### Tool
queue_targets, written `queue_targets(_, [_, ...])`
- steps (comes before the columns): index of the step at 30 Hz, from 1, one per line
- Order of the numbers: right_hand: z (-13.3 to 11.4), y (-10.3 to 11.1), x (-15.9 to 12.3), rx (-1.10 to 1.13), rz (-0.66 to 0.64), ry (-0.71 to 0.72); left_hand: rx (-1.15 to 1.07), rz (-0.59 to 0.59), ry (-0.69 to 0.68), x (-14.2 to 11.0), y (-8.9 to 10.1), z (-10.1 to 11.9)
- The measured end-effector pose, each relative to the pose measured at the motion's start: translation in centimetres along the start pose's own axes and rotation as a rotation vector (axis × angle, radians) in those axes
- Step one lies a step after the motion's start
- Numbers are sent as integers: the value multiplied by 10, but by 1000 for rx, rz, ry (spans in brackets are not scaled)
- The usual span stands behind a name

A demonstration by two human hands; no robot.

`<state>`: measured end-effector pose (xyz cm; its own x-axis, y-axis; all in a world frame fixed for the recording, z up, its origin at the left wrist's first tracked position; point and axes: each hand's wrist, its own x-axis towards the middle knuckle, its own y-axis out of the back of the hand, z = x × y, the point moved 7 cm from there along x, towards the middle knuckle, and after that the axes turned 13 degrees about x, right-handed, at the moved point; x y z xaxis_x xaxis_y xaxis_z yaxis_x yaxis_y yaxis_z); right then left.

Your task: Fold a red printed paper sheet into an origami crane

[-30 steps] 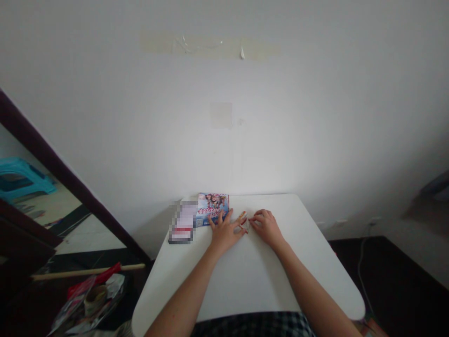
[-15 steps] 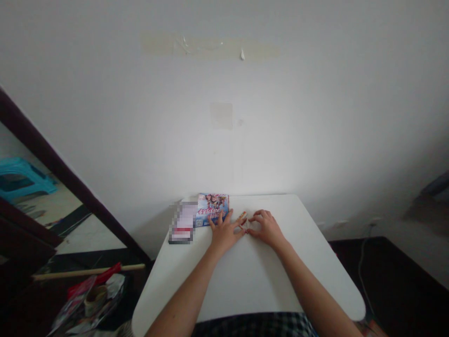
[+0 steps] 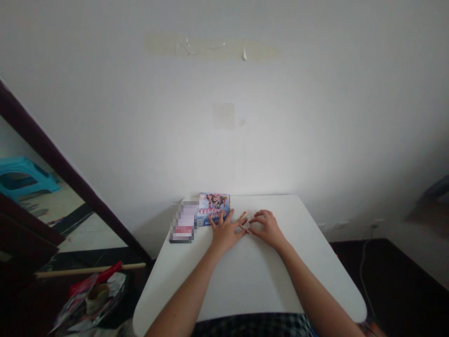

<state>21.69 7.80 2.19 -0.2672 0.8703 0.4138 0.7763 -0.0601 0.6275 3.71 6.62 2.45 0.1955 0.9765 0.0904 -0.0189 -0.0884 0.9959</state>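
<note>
1 white wall (image 3: 298, 117) fills most of bkgd. 1 white bench (image 3: 252, 281), rounded corners, stands against it. L side: 1 dark slanted frame (image 3: 75, 173), w/ 1 blue plastic stool (image 3: 26, 180) showing beyond it. Low L: 1 pale wooden stick (image 3: 91, 270), next to a heap of plastic bags (image 3: 75, 299) incl. 1 tape roll (image 3: 96, 298). R side: 1 thin cable (image 3: 364, 262).

2 hands on bench, far half. L hand (image 3: 226, 234): fingers spread wide, 3 fingertips over lower edge of 1 printed booklet (image 3: 214, 206), blocking part of its print; thumb & index at 1 small white piece (image 3: 243, 216) w/ orange-red marks. Can't tell if it grips that. R hand (image 3: 268, 229): fingers curled, narrow gap btw thumb & index, tips nr same piece; can't tell if anything's pinched.

1 phone (image 3: 185, 222), pixelated, lies far L on bench, just beside booklet.

Small piece sits btw the hands, partly hidden; exact kind unclear.
</note>
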Motion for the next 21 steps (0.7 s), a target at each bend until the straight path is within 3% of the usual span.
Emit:
queue_targets(4, [7,1,2,51,47,3,4,-22,15,-1,0,0])
queue_targets(10, [8,-5,0,31,-19,11,-18,-7,11,0,1,0])
queue_targets(21, [9,-5,2,44,-19,-13,-24,19,33,1,3,0])
